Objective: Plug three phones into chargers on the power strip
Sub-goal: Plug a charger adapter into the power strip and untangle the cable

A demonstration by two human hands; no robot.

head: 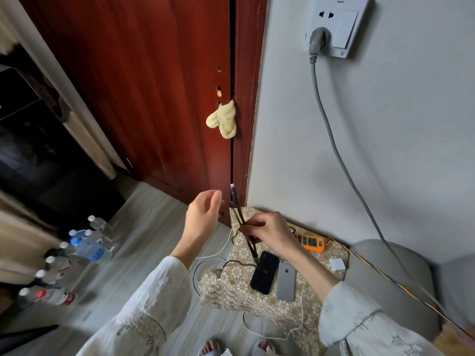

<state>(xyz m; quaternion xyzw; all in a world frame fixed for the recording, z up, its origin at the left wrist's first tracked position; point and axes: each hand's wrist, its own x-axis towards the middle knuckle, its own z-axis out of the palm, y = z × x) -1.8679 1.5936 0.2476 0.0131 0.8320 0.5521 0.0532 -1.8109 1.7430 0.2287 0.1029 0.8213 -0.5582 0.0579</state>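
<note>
My right hand (pixel 270 231) pinches a dark braided charging cable (pixel 237 209) and holds it up, its plug tip pointing upward by the door. My left hand (pixel 204 214) hovers open just left of that cable, touching nothing. On the cloth-covered stool (pixel 257 299) lie a black phone (pixel 264 276) and a silver phone (pixel 286 281), side by side and face down. The dark cable runs down to the black phone's top end. An orange power strip (pixel 311 244) sits at the stool's far edge, partly hidden by my right hand. A white charger block (pixel 337 265) rests at the right.
A white cable (pixel 272 335) loops off the stool to the floor. A grey cord (pixel 341 160) hangs from the wall socket (pixel 336 24). Several water bottles (pixel 87 246) stand on the floor at left. A grey cushioned seat (pixel 385 273) is on the right, a red door (pixel 154 86) behind.
</note>
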